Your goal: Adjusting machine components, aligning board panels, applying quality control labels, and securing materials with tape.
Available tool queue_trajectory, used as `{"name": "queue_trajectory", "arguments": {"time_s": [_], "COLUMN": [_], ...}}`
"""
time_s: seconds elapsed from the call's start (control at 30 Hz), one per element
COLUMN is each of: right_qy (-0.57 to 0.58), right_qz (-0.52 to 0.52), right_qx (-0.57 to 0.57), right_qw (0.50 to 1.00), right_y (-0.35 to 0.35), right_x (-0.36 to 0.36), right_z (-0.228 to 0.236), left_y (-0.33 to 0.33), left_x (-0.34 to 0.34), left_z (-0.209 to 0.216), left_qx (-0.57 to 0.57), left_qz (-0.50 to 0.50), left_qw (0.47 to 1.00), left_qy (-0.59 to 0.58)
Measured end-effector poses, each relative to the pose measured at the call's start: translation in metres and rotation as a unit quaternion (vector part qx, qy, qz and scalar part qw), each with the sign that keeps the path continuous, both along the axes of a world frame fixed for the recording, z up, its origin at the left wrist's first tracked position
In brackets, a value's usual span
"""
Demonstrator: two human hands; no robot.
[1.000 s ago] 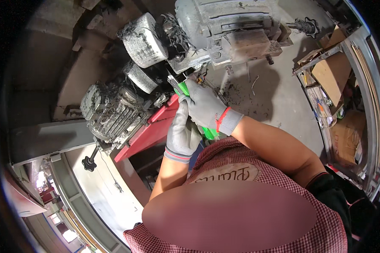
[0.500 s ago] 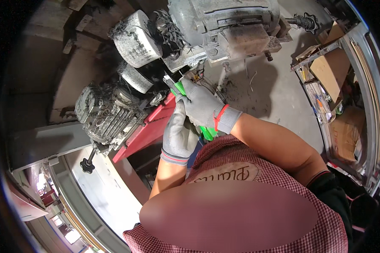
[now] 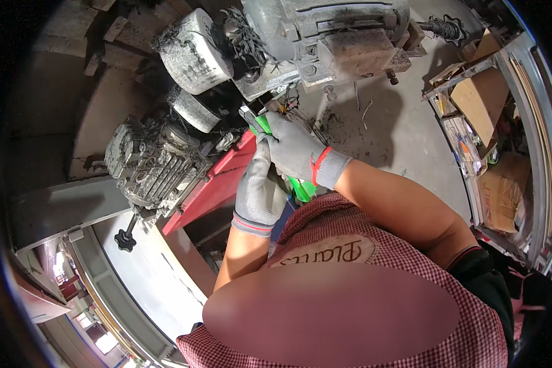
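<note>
Both of my hands wear grey gloves and meet at the middle of the view. My right hand (image 3: 295, 149) is closed round a green-handled tool (image 3: 262, 124) with a grey metal front end. My left hand (image 3: 257, 193) lies against it from below left, its fingers closed about the same tool. Some of the green handle shows below my right wrist; the gloves hide the rest, so its exact kind is unclear. The tool's metal end points up and left, close to a dark gap beside a whitish, dust-covered roller (image 3: 194, 110).
A larger dusty wheel (image 3: 196, 52) and a grey motor (image 3: 343, 30) stand beyond my hands. On the left are a finned, grimy gear housing (image 3: 156, 165), a red panel (image 3: 218, 175) and a black knob (image 3: 125, 240). A shelf with cardboard boxes (image 3: 506, 193) is at the right.
The hands and the tool keep nearly the same grip and place. The view has shifted slightly, with the machine parts a little further left and up.
</note>
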State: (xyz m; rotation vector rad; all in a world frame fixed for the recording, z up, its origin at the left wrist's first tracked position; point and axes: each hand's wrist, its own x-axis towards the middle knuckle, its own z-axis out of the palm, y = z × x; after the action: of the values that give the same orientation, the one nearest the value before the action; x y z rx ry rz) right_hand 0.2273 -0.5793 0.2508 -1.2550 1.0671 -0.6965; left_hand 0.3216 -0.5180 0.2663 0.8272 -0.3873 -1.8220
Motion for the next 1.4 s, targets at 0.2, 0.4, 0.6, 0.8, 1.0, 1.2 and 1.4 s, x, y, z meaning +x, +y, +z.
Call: {"name": "queue_trajectory", "arguments": {"time_s": [0.2,0.4,0.6,0.8,1.0,1.2,1.4], "right_qy": [-0.01,-0.077,0.001,-0.005,0.086,0.022,-0.009], "right_qz": [-0.009,-0.009,0.021,0.071,-0.057,0.006,0.008], "right_qx": [0.007,0.015,-0.009,0.003,-0.518,-0.07,-0.011], "right_qw": [1.0,0.997,1.0,0.997,0.849,0.997,1.0], "right_y": [0.0,-0.002,-0.002,-0.002,-0.003,-0.002,-0.005], "right_x": [0.001,0.006,-0.004,-0.007,0.003,-0.001,-0.003], "right_z": [0.006,0.0,0.014,0.016,-0.05,-0.001,0.003], "left_y": [-0.005,-0.005,-0.005,-0.002,-0.004,-0.003,-0.004], "left_x": [0.0,0.003,-0.002,0.005,0.002,0.005,0.004], "left_z": [0.008,0.009,0.01,0.0,0.003,-0.002,-0.008], "left_qx": [0.062,0.071,0.015,0.022,0.026,0.051,0.048], "left_qz": [0.017,0.029,0.024,0.009,0.018,0.03,0.031], "left_qw": [0.998,0.997,1.0,1.0,0.999,0.998,0.998], "left_qy": [-0.023,-0.012,-0.011,0.002,0.004,-0.01,-0.011]}}
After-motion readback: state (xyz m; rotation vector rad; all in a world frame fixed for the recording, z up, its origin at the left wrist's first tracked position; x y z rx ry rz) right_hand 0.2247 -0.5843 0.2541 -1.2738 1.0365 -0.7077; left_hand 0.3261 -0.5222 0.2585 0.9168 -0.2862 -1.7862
